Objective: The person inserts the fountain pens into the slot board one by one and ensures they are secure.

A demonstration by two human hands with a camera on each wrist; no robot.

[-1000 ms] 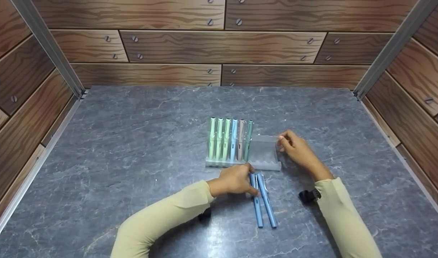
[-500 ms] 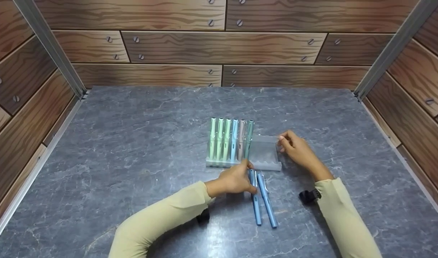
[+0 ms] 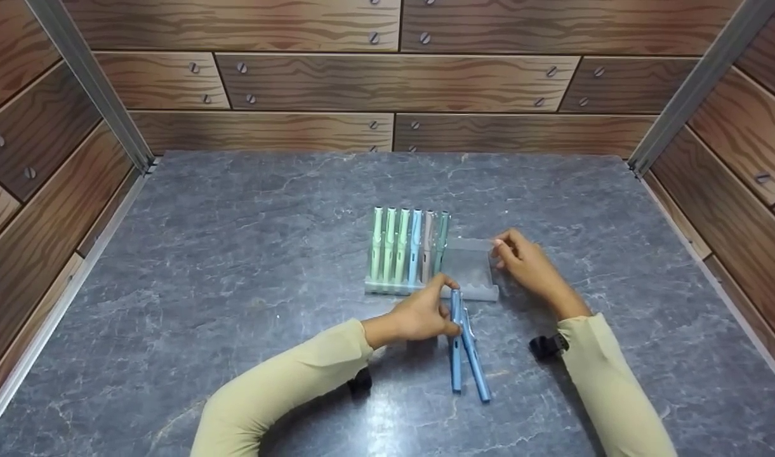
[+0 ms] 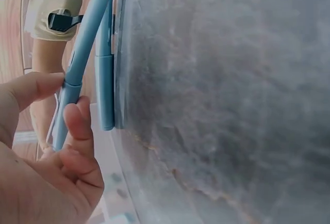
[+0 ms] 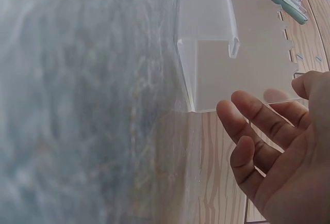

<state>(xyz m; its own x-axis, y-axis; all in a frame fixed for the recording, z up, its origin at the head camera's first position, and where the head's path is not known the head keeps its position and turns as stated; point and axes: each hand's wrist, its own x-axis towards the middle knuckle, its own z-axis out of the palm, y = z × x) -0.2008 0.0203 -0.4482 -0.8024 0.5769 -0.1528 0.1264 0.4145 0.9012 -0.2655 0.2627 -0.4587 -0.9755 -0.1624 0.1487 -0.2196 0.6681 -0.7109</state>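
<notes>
My left hand [image 3: 422, 314] pinches a blue capped pen [image 3: 456, 365] near its upper part, between thumb and fingers. In the left wrist view this pen [image 4: 85, 43] is tilted, raised off the table. A second blue pen [image 3: 478, 374] lies on the table just right of it. A clear pen stand [image 3: 468, 263] is behind the hands, its left part holding several pens: light green pens [image 3: 388, 254], a light blue pen [image 3: 414, 251], a greyish pink pen [image 3: 427, 247] and a dark green pen [image 3: 442, 238]. My right hand [image 3: 525, 263] pinches the stand's upper right edge, one fingertip showing through the panel.
The grey marbled tabletop [image 3: 235, 254] extends around the stand. Wood-patterned walls [image 3: 387, 82] close off the back and sides, with metal posts [image 3: 101, 95] at the corners. A black wrist device [image 3: 548, 347] sits below the right wrist.
My left hand has lifted the left blue pen off the table and moved it slightly up and right, towards the stand. The right hand and the second blue pen stay put.
</notes>
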